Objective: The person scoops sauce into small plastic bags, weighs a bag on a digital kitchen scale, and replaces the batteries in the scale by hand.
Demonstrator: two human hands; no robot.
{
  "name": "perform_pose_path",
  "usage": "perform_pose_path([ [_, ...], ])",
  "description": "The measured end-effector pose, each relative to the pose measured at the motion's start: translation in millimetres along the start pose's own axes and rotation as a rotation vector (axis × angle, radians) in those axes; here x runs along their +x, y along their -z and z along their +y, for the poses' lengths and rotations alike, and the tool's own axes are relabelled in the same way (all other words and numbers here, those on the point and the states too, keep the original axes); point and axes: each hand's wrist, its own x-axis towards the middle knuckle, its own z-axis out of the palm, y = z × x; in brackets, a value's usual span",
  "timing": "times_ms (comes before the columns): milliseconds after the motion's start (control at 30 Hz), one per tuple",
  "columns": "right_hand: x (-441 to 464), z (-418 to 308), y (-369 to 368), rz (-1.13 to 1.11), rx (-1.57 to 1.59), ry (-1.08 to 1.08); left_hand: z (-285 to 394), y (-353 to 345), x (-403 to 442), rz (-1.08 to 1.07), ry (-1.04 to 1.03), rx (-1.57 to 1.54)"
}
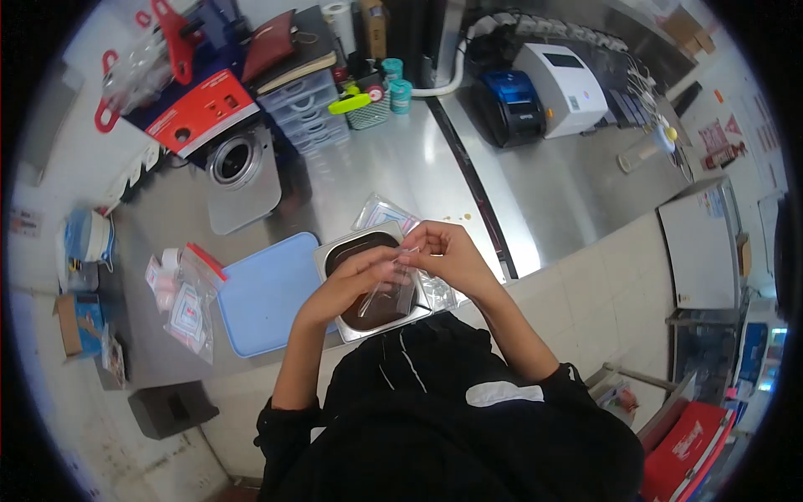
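Note:
Above a steel pan [341,328] of dark brown contents, both my hands hold a small clear plastic bag [393,299]. My left hand [361,276] grips its upper left part, fingers bent toward the right. My right hand [442,249] pinches the bag's top edge between thumb and fingers. The bag hangs down over the brown contents; whether anything is inside cannot be made out. Behind the pan lies a printed clear packet [381,212], and more clear plastic [437,293] sits at the pan's right side. A blue tray [272,293] is left of the pan.
Printed packets [191,314] lie at the left. Farther back stand a machine with a round opening [236,163], clear drawers [308,113] and a green basket [370,114]. Two printers [508,109] and a clear bottle [642,152] stand at the back right.

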Motion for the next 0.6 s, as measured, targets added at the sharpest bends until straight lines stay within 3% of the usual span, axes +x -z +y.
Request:
perform_pose_path([
  [67, 0, -1, -8, -0.008, 0.008, -0.022, -10, -2, -13, 0.262, 0.046, -0.280],
  [200, 2, 12, -17, 0.048, -0.078, 0.134, -20, -9, -31, 0.590, -0.091, -0.254],
  [267, -3, 12, -20, -0.024, -0.218, 0.201, -16, -14, -36, 0.617, -0.129, -0.275],
  [333, -8, -1, -30, -0.004, -0.257, 0.230, -14, -15, -40, 0.591, -0.175, 0.084],
  [400, -9, -13, -36, -0.074, -0.314, 0.065, 3, -23, -43, 0.672, -0.101, 0.184],
  [467, -5, -11, -45, -0.019, -0.349, 0.140, 8, -25, -41, 0.748, -0.029, 0.286],
  [533, -2, -11, -47, 0.037, -0.384, 0.216, 6, -22, -35, 0.874, -0.249, 0.897],
  [600, 1, -12, -47, -0.033, -0.436, 0.195, 8, -15, -38, 0.844, -0.243, 0.921],
])
